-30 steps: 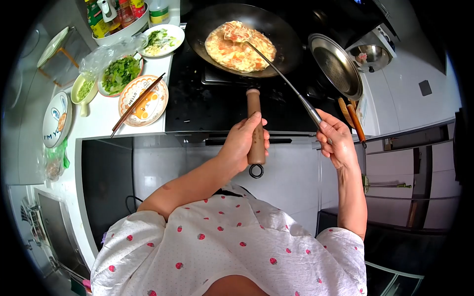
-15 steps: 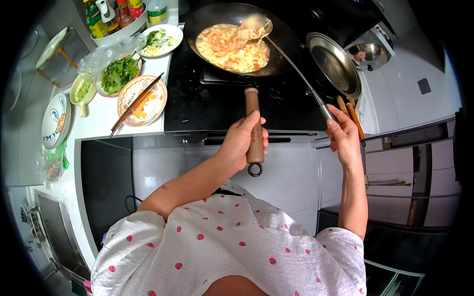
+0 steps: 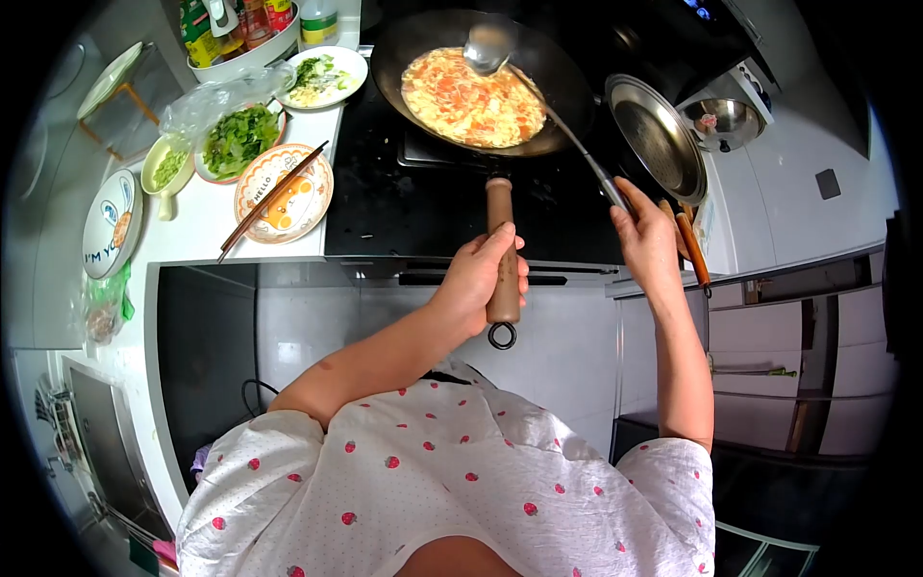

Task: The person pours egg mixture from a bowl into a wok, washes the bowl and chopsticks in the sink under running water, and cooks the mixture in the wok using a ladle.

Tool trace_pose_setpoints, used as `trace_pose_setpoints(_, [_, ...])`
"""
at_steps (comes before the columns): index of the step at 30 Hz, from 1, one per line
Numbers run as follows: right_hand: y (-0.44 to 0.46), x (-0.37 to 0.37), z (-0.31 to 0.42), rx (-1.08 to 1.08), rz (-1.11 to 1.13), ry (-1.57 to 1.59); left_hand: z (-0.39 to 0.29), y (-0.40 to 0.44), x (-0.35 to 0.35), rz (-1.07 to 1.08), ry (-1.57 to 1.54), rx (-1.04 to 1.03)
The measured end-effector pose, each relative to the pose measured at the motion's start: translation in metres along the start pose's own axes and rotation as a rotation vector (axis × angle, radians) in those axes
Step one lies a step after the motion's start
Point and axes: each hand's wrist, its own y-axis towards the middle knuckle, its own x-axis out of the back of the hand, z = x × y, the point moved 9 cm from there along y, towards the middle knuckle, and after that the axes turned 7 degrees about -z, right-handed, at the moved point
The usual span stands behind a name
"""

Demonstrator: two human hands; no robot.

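My left hand is wrapped round the brown handle of a dark wok on the black stove. Inside the wok lies a soupy mix of egg and what look like tomato pieces. My right hand is closed on the handle of a long metal ladle. The ladle's bowl is over the far side of the food and looks blurred; whether it touches the food I cannot tell.
Left of the stove stand a bowl with chopsticks, leafy greens, a plate of chopped greens and garlic and a dish of chopped green pieces. Right of the wok sit a steel steamer pan and a metal bowl.
The ladle's bowl has shifted up and away from the food it was scooping, and the food now lies flatter. My right hand has moved slightly left and up; my left hand still grips the handle.
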Motion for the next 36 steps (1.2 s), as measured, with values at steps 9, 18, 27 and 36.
trace_pose_setpoints(9, [-0.034, -0.028, -0.007, -0.626, 0.381, 0.68, 0.0, 0.0, -0.001, -0.001, 0.002, -0.008])
trace_pose_setpoints(18, [-0.042, 0.007, -0.022, -0.575, 0.256, 0.675, -0.001, -0.001, -0.001, 0.0, 0.007, -0.01])
trace_pose_setpoints(27, [-0.027, 0.042, -0.025, -0.428, 0.089, 0.454, -0.001, -0.001, 0.0, -0.003, 0.007, -0.002])
trace_pose_setpoints(36, [-0.028, 0.046, -0.03, -0.347, 0.061, 0.371, -0.001, -0.001, -0.001, 0.006, 0.006, -0.007])
